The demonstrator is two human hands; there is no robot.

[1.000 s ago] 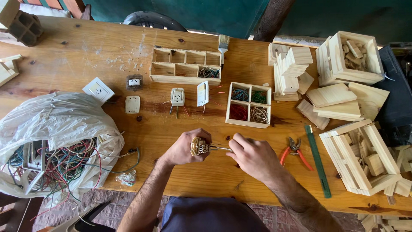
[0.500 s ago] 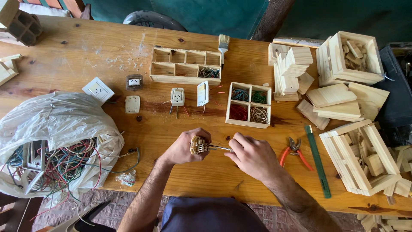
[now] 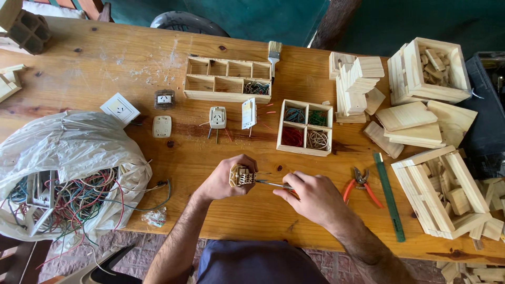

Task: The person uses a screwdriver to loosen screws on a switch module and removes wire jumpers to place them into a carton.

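The left hand (image 3: 223, 181) holds a small beige socket insert (image 3: 241, 175) just above the wooden bench (image 3: 105, 63), its grip closed around the part with the thumb over the top. The right hand (image 3: 310, 197) pinches a thin screwdriver (image 3: 272, 184) whose shaft lies level and meets the side of the insert. Compared with the views of a second and half a second ago, almost nothing has shifted: both hands sit at the same spot near the front edge, the tool tip stays at the insert, and only the right wrist looks very slightly turned. That suggests the work on a screw in the insert is still under way rather than finished. Just right of the right hand lie red-handled pliers (image 3: 360, 184) and a green ruler (image 3: 388, 194). Beyond the hands stands a four-part wooden tray (image 3: 305, 128) with sorted wire coils, and further back a longer divided tray (image 3: 228, 80). At the left a white plastic bag (image 3: 63, 173) spills tangled coloured wires.
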